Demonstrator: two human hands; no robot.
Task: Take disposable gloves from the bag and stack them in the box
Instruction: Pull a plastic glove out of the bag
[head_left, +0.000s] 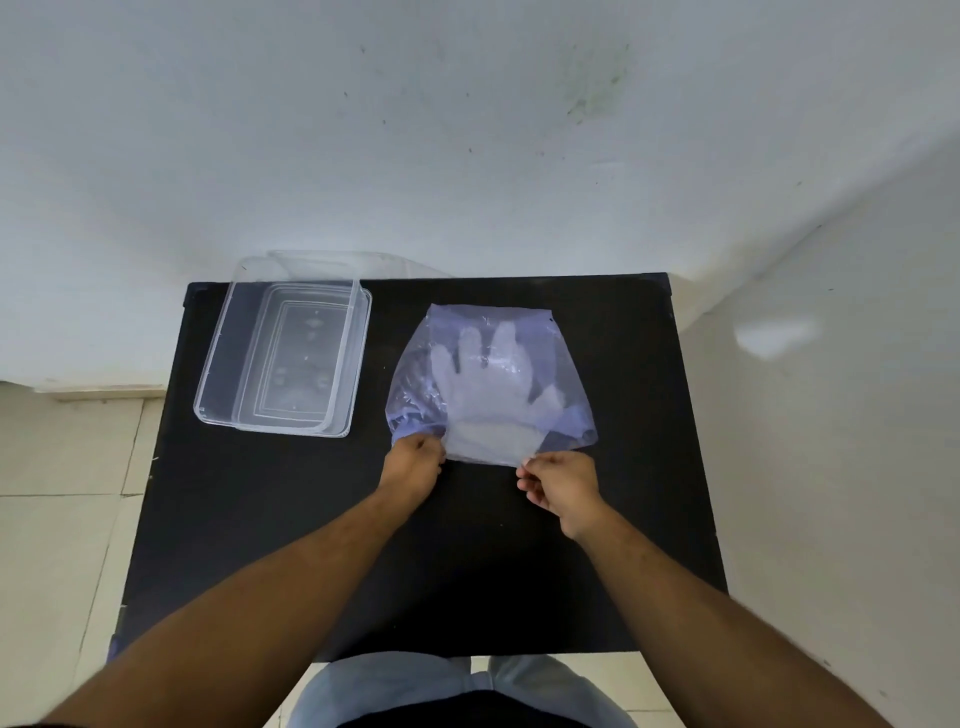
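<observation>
I see the pale gloves lying flat inside the bluish see-through bag, fingers pointing away from me, cuffs poking out of the bag's near opening. My left hand has its grip closed on the left corner of that opening; my right hand pinches the glove cuffs at the right corner. The bag rests mid-right on the black desk. The clear box sits open at the far left, well apart.
</observation>
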